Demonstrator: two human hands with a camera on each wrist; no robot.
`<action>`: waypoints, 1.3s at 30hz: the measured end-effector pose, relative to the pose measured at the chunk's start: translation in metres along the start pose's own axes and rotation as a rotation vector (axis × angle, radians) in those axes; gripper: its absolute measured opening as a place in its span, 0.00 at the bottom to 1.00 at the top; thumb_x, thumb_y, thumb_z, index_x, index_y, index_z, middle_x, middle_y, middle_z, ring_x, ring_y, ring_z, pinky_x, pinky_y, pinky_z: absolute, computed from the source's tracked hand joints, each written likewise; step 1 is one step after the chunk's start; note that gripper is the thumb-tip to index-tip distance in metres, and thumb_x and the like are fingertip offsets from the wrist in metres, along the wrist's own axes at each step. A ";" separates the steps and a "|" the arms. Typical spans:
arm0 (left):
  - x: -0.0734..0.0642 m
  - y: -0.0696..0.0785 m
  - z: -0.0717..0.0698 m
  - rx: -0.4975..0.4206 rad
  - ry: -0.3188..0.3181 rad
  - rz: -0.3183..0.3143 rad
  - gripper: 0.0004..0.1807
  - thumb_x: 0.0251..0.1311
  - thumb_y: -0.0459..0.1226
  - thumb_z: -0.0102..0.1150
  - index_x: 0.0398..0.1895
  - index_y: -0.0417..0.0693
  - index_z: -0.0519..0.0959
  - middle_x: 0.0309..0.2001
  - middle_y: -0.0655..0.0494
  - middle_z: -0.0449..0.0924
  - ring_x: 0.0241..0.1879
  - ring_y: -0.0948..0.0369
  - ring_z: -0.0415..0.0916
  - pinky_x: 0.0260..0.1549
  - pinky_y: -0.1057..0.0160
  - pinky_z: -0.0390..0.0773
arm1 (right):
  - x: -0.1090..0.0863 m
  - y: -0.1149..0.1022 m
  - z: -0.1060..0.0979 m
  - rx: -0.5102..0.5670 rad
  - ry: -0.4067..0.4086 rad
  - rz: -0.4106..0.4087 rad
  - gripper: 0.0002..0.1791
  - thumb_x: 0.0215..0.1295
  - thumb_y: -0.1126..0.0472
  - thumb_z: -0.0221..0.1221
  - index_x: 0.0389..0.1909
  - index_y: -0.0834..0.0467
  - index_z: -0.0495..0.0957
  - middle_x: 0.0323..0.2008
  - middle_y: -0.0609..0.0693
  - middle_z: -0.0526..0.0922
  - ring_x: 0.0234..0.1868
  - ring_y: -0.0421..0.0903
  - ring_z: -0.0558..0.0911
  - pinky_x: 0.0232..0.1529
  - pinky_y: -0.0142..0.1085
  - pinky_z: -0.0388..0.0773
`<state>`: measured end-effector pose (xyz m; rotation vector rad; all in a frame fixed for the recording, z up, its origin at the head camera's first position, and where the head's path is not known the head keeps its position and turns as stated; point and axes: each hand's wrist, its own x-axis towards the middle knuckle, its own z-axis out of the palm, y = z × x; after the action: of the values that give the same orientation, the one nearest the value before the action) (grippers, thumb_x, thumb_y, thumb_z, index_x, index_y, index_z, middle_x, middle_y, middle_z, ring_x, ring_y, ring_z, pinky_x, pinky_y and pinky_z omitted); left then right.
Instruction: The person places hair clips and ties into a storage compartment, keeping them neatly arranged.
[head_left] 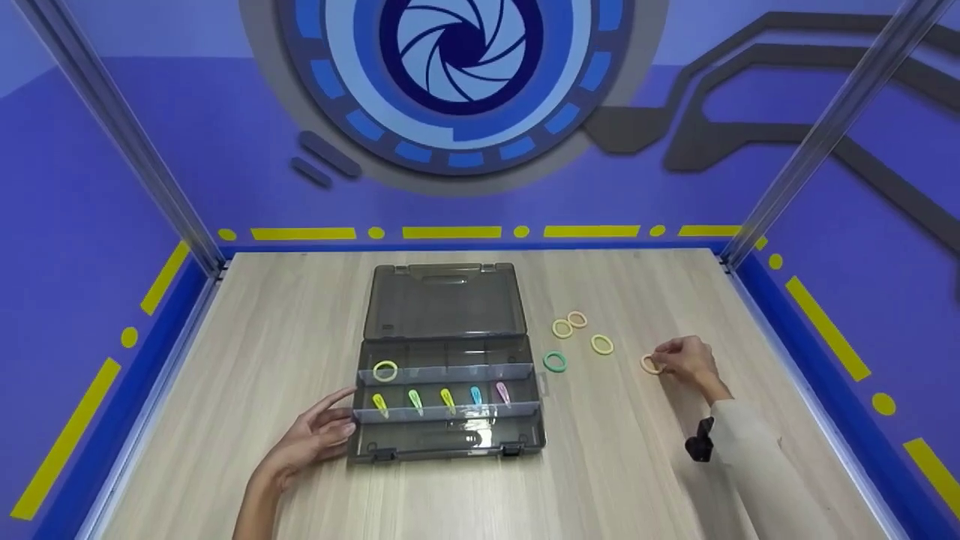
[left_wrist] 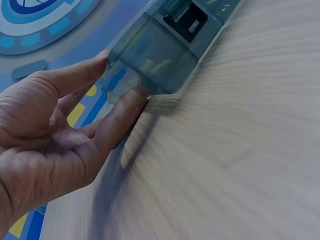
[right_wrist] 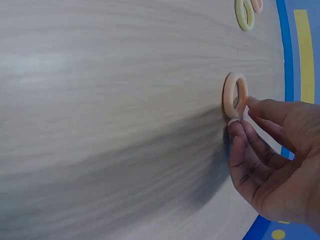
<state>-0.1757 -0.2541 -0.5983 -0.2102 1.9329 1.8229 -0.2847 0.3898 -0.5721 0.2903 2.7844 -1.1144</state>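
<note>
A grey see-through organizer box lies with its lid folded back. In its middle row sit several small hair clips in yellow, green, blue and pink. One yellow hair tie is in the row behind. My left hand touches the box's left side, its thumb and fingers spread; in the left wrist view the fingertips meet the box's corner. On the right, my right hand pinches the edge of a peach hair tie at the tabletop, between thumb and fingers.
Between box and right hand lie a green hair tie, two yellow ones and another peach hair tie. A clear tab sticks out at the box's right side. Blue panels and metal posts bound the wooden table.
</note>
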 end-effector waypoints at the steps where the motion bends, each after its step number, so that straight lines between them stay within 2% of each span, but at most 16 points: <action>1: 0.000 0.000 0.000 0.003 0.000 -0.001 0.42 0.68 0.42 0.65 0.81 0.55 0.56 0.72 0.36 0.63 0.61 0.55 0.76 0.60 0.47 0.80 | -0.001 0.001 0.000 0.010 -0.018 0.003 0.15 0.66 0.64 0.65 0.46 0.74 0.83 0.35 0.62 0.89 0.28 0.43 0.85 0.26 0.31 0.79; 5: 0.000 0.000 0.000 0.011 -0.005 0.001 0.42 0.69 0.42 0.64 0.81 0.54 0.55 0.72 0.36 0.63 0.61 0.56 0.75 0.60 0.47 0.80 | -0.002 0.003 0.001 0.030 -0.053 0.014 0.15 0.64 0.64 0.67 0.45 0.74 0.83 0.31 0.57 0.89 0.27 0.41 0.82 0.25 0.31 0.78; 13: 0.000 0.001 0.000 0.000 -0.033 0.033 0.42 0.70 0.41 0.63 0.82 0.52 0.54 0.72 0.34 0.62 0.59 0.56 0.77 0.58 0.51 0.82 | -0.001 0.002 0.003 -0.001 -0.048 -0.016 0.13 0.66 0.63 0.66 0.40 0.72 0.85 0.26 0.54 0.89 0.24 0.39 0.82 0.23 0.29 0.75; 19: 0.001 0.000 0.001 -0.003 -0.021 0.028 0.41 0.70 0.40 0.63 0.82 0.53 0.54 0.73 0.34 0.62 0.61 0.55 0.76 0.59 0.49 0.81 | -0.001 -0.012 0.004 0.009 -0.039 -0.023 0.15 0.67 0.61 0.67 0.40 0.72 0.84 0.27 0.55 0.89 0.25 0.41 0.85 0.26 0.34 0.81; 24: 0.002 -0.002 0.002 0.001 -0.017 0.038 0.41 0.70 0.40 0.63 0.82 0.53 0.54 0.73 0.33 0.62 0.62 0.54 0.76 0.60 0.49 0.80 | 0.000 -0.022 0.006 0.055 -0.048 -0.029 0.14 0.66 0.63 0.67 0.41 0.73 0.84 0.27 0.58 0.89 0.24 0.44 0.87 0.26 0.37 0.84; 32: 0.000 -0.001 0.003 -0.011 -0.014 0.012 0.42 0.69 0.41 0.63 0.82 0.53 0.54 0.73 0.34 0.61 0.59 0.56 0.78 0.60 0.50 0.81 | 0.001 -0.038 0.014 0.058 -0.070 -0.079 0.11 0.65 0.68 0.64 0.41 0.74 0.84 0.29 0.60 0.89 0.25 0.42 0.86 0.27 0.35 0.85; 39: 0.000 -0.001 0.001 -0.014 -0.014 0.010 0.42 0.69 0.42 0.63 0.82 0.53 0.53 0.73 0.33 0.61 0.63 0.52 0.78 0.61 0.48 0.80 | 0.000 -0.059 0.019 0.111 -0.086 -0.103 0.11 0.65 0.67 0.66 0.42 0.73 0.84 0.31 0.60 0.90 0.26 0.41 0.87 0.27 0.33 0.84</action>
<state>-0.1747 -0.2530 -0.5992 -0.1916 1.9159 1.8398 -0.2969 0.3342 -0.5463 0.1077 2.6946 -1.2760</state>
